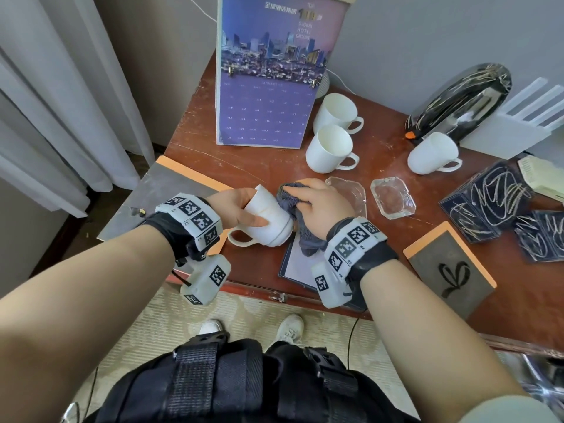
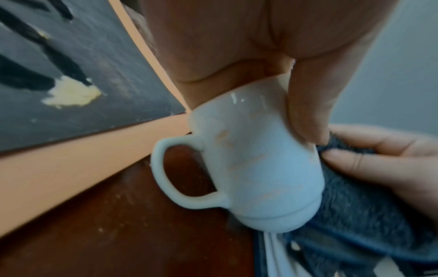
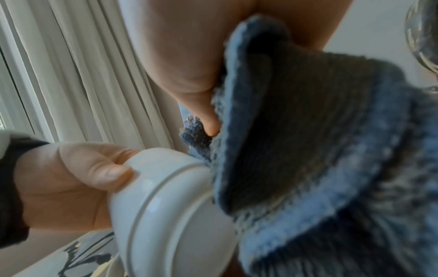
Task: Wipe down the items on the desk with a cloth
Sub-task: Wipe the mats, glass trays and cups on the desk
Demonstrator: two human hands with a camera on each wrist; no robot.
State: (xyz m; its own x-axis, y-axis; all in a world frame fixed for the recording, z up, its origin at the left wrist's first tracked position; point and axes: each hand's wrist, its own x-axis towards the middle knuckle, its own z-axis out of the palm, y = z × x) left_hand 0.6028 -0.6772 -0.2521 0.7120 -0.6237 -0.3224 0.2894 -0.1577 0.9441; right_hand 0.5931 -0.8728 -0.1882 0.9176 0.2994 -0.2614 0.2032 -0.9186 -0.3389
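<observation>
- This is looking like a hotel guest room; a calendar (image 1: 268, 71) printed "Global Hotel Groups" is standing at the back of a reddish wooden desk (image 1: 381, 166).
- Matching white mugs (image 1: 331, 148) are sitting grouped beside it, next to glass ashtrays (image 1: 393, 196), the kind of set a room supplies for guests.
- A black kettle (image 1: 460, 102) is resting near the wall, and dark packets (image 1: 488, 203) are lying at the right edge.
- Pale curtains (image 1: 45, 102) are hanging at the left, and patterned carpet (image 1: 250, 312) is covering the floor under the person's shoes.
</observation>
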